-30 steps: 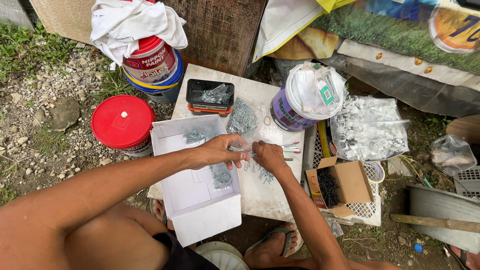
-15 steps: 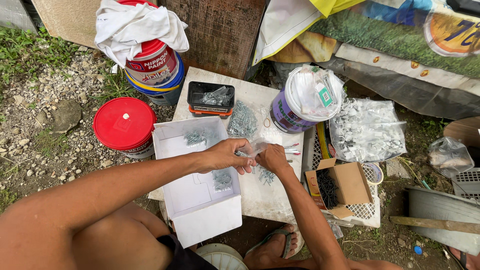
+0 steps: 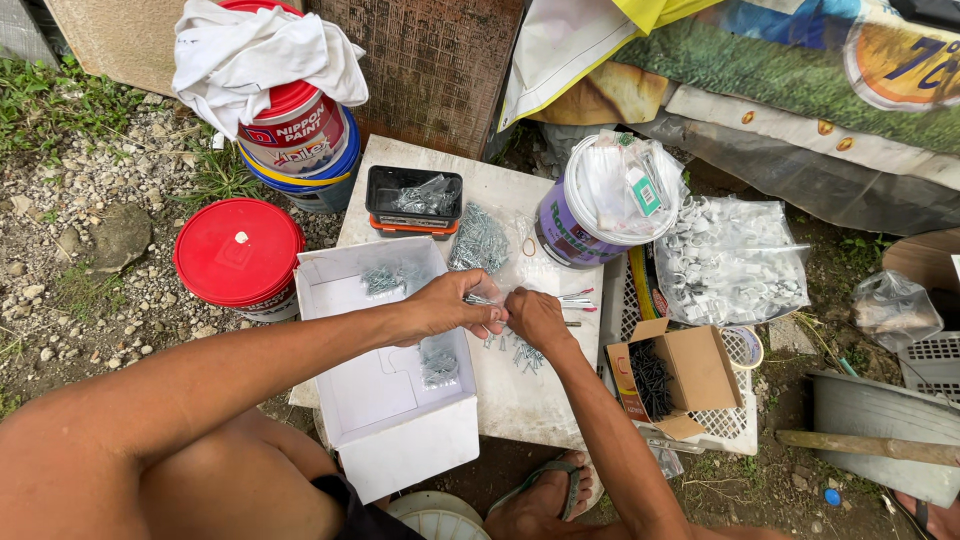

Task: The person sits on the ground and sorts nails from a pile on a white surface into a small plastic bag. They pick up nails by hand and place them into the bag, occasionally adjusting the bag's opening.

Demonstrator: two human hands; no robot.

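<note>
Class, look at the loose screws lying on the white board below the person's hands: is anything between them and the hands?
Nothing visible does. The loose screws lie bare on the white board, just below the right hand and left hand.

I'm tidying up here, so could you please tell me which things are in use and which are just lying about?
In use: left hand, right hand, small plastic bag, loose screws, white box.

Lying about: red bucket, black tray, purple tub, cardboard box.
</note>
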